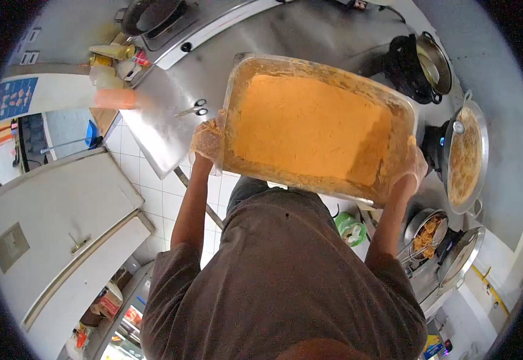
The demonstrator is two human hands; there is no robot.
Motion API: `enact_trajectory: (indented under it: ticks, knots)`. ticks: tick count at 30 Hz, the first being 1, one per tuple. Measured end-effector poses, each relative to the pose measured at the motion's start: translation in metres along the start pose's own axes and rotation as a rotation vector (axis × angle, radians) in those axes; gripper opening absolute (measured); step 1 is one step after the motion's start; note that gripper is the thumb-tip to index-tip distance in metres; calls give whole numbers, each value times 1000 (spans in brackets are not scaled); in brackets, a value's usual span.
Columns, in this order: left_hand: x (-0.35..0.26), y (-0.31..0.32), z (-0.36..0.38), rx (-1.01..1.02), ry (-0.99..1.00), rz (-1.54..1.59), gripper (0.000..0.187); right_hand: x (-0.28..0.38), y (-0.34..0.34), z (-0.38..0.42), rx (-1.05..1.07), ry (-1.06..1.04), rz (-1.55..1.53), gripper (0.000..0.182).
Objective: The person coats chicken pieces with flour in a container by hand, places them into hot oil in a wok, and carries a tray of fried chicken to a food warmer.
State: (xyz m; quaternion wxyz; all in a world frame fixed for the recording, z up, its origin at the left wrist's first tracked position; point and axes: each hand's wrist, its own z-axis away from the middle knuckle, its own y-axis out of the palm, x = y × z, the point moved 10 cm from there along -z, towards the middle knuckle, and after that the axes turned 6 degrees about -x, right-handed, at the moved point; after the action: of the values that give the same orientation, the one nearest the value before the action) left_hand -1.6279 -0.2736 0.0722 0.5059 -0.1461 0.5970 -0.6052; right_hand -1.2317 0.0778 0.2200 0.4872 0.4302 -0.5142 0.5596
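A large rectangular metal tray (321, 65) is in front of my body, tilted a little in the view. Orange powder (309, 126), like seasoned flour, covers its bottom, and some is caked on the walls. My left hand (208, 139), in a clear plastic glove smeared with orange crumbs, grips the left end of the tray. At the right end my right hand (415, 165), also gloved, is closed on the rim. The fingers under the tray are hidden.
Scissors (195, 109) lie on the steel table (165, 129) at left. On the right stand a wide pan of bubbling oil (465, 156) over a blue flame, a pot of fried food (427, 236) and a black pot (408, 69). A green bin (350, 228) is below.
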Motion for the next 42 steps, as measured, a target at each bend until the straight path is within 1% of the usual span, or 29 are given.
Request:
enact_trajectory:
  ticks: [1,2,3,4,5,6,8,9,11,12,14,17,19,20,22,23,24,25,26,27,28,29,30,32,35,38,40,41,42]
  knots:
    - [12,-15,-7,-32,-86,-5,35,-2,30,-2,51,-26,-69,24]
    - [26,-27,-14,-65,-167,-12,37,-8,59,-10,99,-53,-142,25]
    - [34,-31,-22,-115,-47,-94,43,-49,65,-54,108,-166,37,24]
    - [50,-23,-26,-161,73,-176,49,-74,84,-80,111,-222,160,23]
    - [63,-19,-30,-169,101,-174,52,-99,104,-105,109,-280,282,22]
    - [76,-15,-35,-178,129,-171,56,-92,140,-104,142,-332,406,21]
    - [104,-12,-43,-124,-2,-6,59,-77,207,-100,237,-491,712,20]
    - [109,-8,-46,-99,-4,-61,59,-72,237,-97,293,-609,885,20]
    - [121,5,-53,-52,-19,-173,59,-104,301,-109,413,-877,1214,21]
    - [133,17,-58,-16,-75,-147,56,-136,313,-136,554,-640,632,21]
    - [151,31,-65,56,-190,-101,51,-144,325,-147,429,-456,650,22]
    - [142,26,-68,5,-127,-168,49,-156,329,-165,341,-255,762,24]
    - [135,38,-59,19,71,-392,48,-160,329,-174,310,-184,764,25]
    - [128,38,-58,20,175,-503,48,-162,326,-183,276,-148,688,27]
    - [139,25,-59,77,81,-321,43,-128,335,-165,239,-683,1071,25]
    - [144,19,-61,106,32,-228,41,-108,336,-143,241,-776,1026,24]
    - [149,7,-67,-54,72,-440,29,-86,337,-119,241,-868,983,24]
    - [126,-17,-72,-77,18,-287,28,-53,335,-92,267,-774,711,24]
    - [80,-55,-72,-97,-38,-134,28,-33,337,-68,292,-673,442,24]
    - [49,-73,-71,-114,-93,20,27,-43,353,-49,325,-529,614,20]
    - [25,-63,-77,-226,95,91,31,-76,371,-40,443,-279,517,20]
    - [-23,-65,-82,-198,170,101,30,-109,386,-26,517,-24,440,21]
    - [-72,-66,-84,-167,244,110,30,-167,409,-4,659,332,89,25]
    - [-117,-33,-101,-17,356,291,34,-199,424,28,664,586,-183,31]
    - [-151,-21,-112,106,423,390,39,-139,408,75,660,724,-315,33]
    - [-156,-14,-127,172,437,472,33,-181,432,73,719,822,-359,29]
    - [-150,-8,-136,-38,562,286,31,-203,442,79,836,773,-628,27]
    - [-144,0,-143,-144,622,191,31,-200,444,81,894,743,-764,26]
    - [-135,12,-153,-213,683,138,30,-205,442,81,785,747,-715,24]
